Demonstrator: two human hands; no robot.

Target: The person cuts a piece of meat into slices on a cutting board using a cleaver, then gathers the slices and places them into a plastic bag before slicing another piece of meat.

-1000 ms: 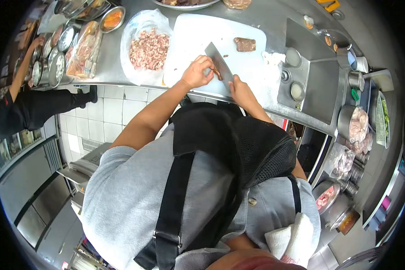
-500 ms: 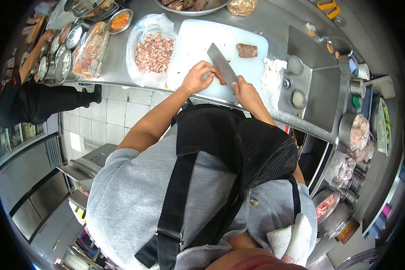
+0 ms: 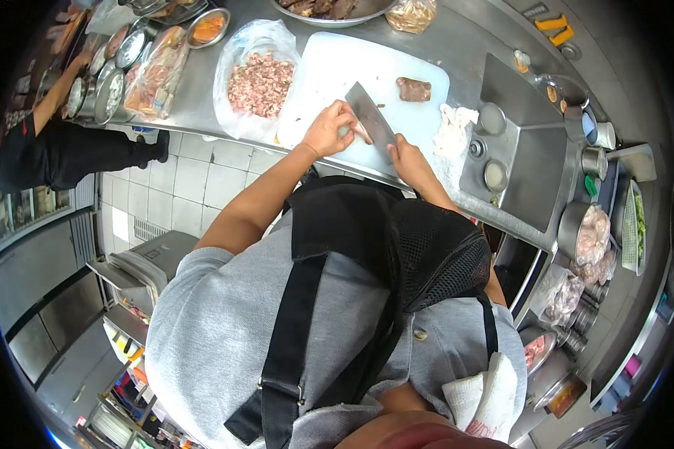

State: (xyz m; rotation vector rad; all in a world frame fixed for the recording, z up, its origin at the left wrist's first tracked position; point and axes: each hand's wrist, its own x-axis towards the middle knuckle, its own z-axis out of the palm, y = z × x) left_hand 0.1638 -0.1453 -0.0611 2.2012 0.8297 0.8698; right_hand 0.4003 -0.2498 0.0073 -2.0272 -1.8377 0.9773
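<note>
My right hand (image 3: 413,160) is closed around the handle of a cleaver (image 3: 369,118), whose broad blade slants up and to the left over a white cutting board (image 3: 329,67). Left of the blade, my left hand (image 3: 329,130) has its fingers curled on a narrow piece of meat (image 3: 364,135), mostly hidden by the fingers and the blade. A larger brown chunk of meat (image 3: 414,89) lies apart at the board's upper right. Small dark scraps dot the board.
A plastic bag of diced meat (image 3: 259,84) lies left of the board, a crumpled white cloth (image 3: 454,129) to its right. Beyond the cloth is a steel sink (image 3: 535,172). A large bowl of meat (image 3: 335,21) stands behind. At far left, another person (image 3: 60,157) works beside several bowls.
The strip of meat beside the blade is less visible now, and the blade is turned slightly. Both hands stay in nearly the same places. The whole view has shifted a little.
</note>
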